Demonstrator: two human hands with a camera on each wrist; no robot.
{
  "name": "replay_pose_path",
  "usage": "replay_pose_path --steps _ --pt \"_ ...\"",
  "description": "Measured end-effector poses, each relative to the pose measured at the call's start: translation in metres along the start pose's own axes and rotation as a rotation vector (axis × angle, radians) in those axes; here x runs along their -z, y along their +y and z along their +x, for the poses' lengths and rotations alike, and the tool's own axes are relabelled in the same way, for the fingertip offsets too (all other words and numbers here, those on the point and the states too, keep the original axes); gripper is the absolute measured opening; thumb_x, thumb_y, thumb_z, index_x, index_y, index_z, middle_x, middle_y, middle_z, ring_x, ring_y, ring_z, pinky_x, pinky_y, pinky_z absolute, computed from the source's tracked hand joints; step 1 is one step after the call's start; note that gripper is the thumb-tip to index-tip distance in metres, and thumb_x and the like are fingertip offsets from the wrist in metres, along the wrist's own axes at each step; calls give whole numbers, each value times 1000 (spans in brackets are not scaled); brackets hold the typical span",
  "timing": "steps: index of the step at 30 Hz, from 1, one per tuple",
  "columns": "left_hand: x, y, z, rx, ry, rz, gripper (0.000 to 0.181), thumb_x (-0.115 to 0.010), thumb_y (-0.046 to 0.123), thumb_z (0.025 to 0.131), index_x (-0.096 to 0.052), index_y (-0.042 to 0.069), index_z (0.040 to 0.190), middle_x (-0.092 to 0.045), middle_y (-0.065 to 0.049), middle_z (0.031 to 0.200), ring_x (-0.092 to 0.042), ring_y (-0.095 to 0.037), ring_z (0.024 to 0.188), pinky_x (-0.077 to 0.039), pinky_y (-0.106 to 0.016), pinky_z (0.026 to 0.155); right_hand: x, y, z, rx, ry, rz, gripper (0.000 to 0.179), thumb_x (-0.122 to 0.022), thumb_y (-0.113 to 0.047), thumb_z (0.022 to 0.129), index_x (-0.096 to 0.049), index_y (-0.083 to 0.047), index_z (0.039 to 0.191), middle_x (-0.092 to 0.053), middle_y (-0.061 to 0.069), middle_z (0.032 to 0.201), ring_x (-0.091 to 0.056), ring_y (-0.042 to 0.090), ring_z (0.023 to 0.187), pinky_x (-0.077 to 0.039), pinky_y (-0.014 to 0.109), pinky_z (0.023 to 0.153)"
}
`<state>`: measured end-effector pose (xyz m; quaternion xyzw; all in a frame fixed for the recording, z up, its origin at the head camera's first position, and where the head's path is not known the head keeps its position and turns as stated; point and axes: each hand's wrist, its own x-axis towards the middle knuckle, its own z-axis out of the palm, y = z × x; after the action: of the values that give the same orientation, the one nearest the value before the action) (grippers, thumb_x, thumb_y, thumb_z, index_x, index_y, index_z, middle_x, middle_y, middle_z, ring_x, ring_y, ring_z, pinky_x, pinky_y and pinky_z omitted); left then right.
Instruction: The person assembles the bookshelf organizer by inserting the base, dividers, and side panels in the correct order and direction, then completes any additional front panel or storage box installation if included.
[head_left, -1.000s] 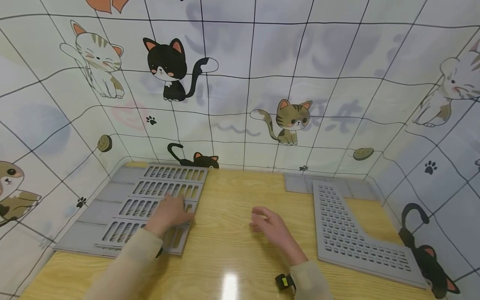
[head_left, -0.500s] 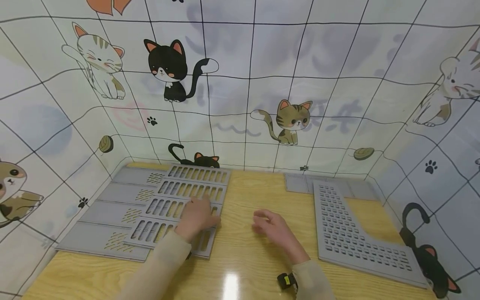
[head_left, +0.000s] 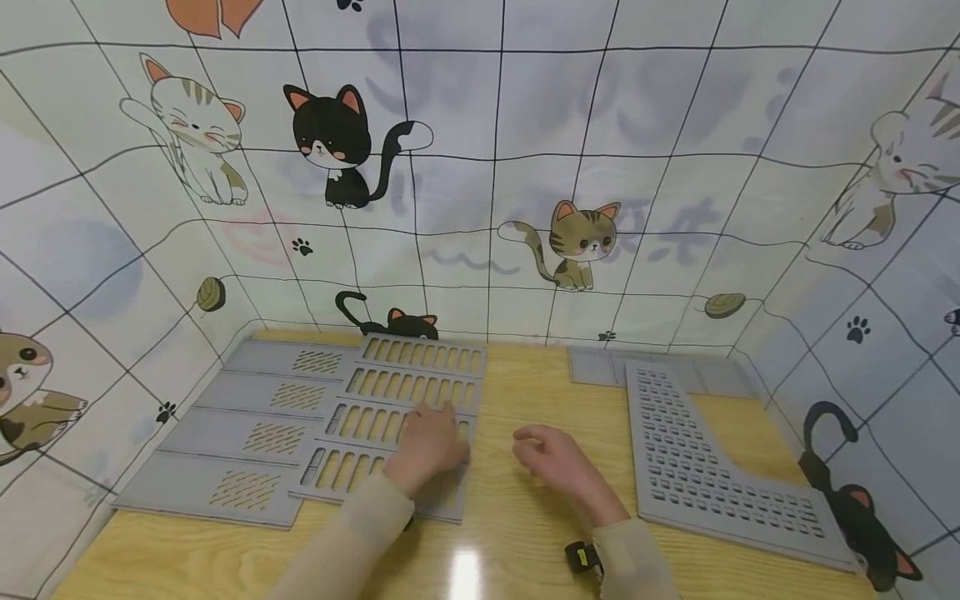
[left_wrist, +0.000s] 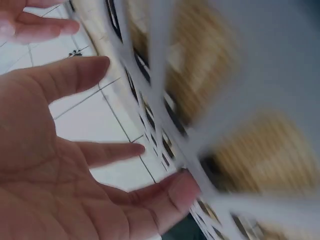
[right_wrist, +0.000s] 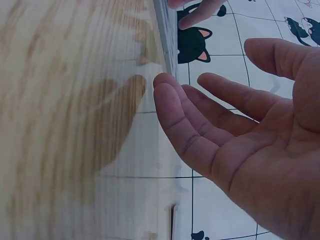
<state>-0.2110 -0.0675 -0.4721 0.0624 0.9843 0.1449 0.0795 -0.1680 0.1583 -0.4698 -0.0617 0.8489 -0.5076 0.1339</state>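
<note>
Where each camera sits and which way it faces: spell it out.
Head: worn there, facing forward and down at the wooden table; left hand, right hand and sleeves show.
Left wrist: worn there, facing the slotted panel past the left palm.
Right wrist: worn there, facing along the table past the right palm.
Both wrist views show parts of both hands.

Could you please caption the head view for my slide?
Left hand on a slotted panel; right hand above the table, an L-shaped panel to its right.
</note>
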Motion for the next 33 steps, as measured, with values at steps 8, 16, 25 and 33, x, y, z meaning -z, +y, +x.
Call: replay_pose_path --steps 8,16,25,33 --pt "42 -46 -10 32 84 -167 69 -65 29 98 -44 -11 150 -40 -44 147 -35 -62 139 -36 -69 112 0 -2 -1 9 -15 -46 40 -62 -22 103 -63 1 135 -70 14 112 -63 24 80 -55 36 65" --pt "57 -116 -25 176 45 -184 74 -59 33 102 -34 -18 149 -34 -51 146 -26 -72 135 -31 -77 108 -3 -7 -4 62 -89 -81 41 -61 -22 103 -62 5 134 -68 21 122 -67 24 86 -57 35 67" --pt "59 -121 -27 158 8 -192 70 -60 34 102 -40 -18 145 -41 -49 142 -34 -70 133 -35 -76 106 -14 -13 -6 137 -205 -79 48 -61 -21 103 -57 12 137 -69 24 119 -67 25 78 -57 32 64" --pt "53 -119 -22 106 -11 -191 55 -64 33 99 -57 -14 126 -62 -35 117 -56 -55 112 -51 -62 90 -18 -12 -3 149 -270 -73 48 -59 -23 104 -57 12 138 -73 14 95 -66 23 72 -53 28 58"
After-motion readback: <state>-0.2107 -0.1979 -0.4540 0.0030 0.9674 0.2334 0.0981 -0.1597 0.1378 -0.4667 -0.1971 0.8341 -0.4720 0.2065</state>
